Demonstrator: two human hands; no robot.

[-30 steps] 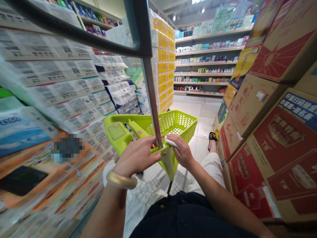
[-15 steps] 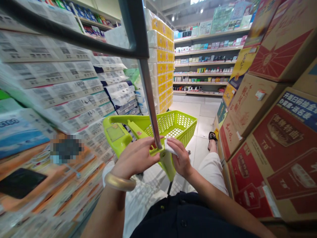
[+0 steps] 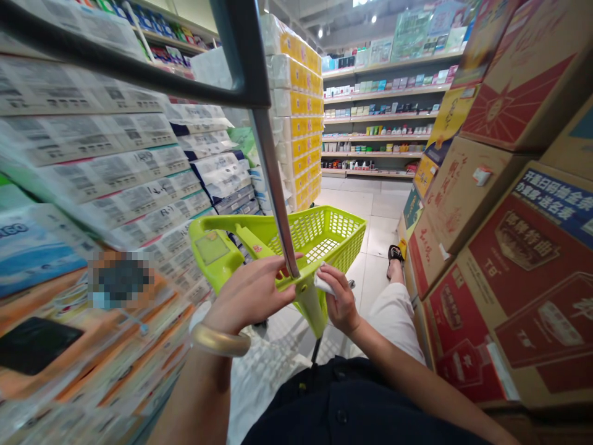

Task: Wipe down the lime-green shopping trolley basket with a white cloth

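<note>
With left hand (image 3: 250,293) clasped on the near rim of the green basket (image 3: 345,247) in the aisle and right hand (image 3: 341,303) pinching a white tissue (image 3: 323,284) against its handle base, likely risked tipping it rightward toward the cartons (image 3: 486,259) by pressing too hard.

Bright ceiling lamps (image 3: 320,31) light the aisle evenly, while wide-angle distortion bends the edges and the near left packs (image 3: 92,185) are blurred.

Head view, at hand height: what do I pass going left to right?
Paper packs → bracelet → left hand → metal pole → white cloth gripped in the right hand → cardboard boxes.
</note>
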